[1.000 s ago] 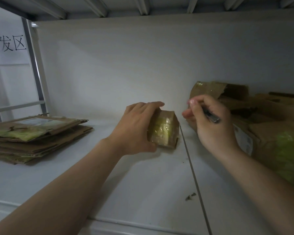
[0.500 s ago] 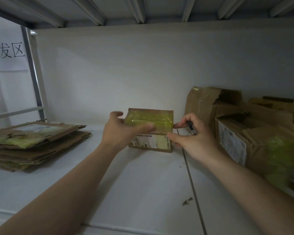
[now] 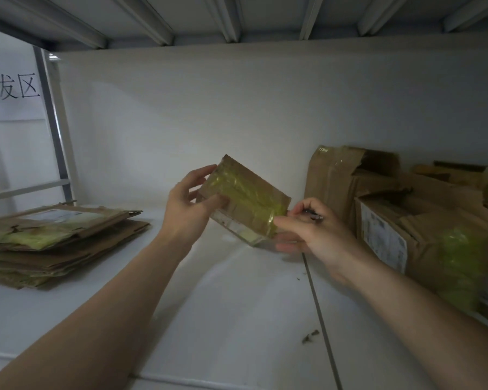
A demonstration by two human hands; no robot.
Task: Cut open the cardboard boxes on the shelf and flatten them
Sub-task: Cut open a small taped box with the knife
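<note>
Head view: small box (image 3: 245, 198) held tilted in the air above the white shelf (image 3: 237, 319), yellow-taped face toward camera. Left hand (image 3: 186, 209) grips its upper left end, fingers curled behind, thumb on the taped face. Right hand (image 3: 313, 235) pinches the lower right corner between thumb and fingers; a dark tool (image 3: 313, 215) is tucked under its curled fingers. Flattened cardboard stack (image 3: 54, 243) lies at left, opened boxes (image 3: 378, 215) at right, cardboard scraps (image 3: 310, 336) by the shelf seam
</note>
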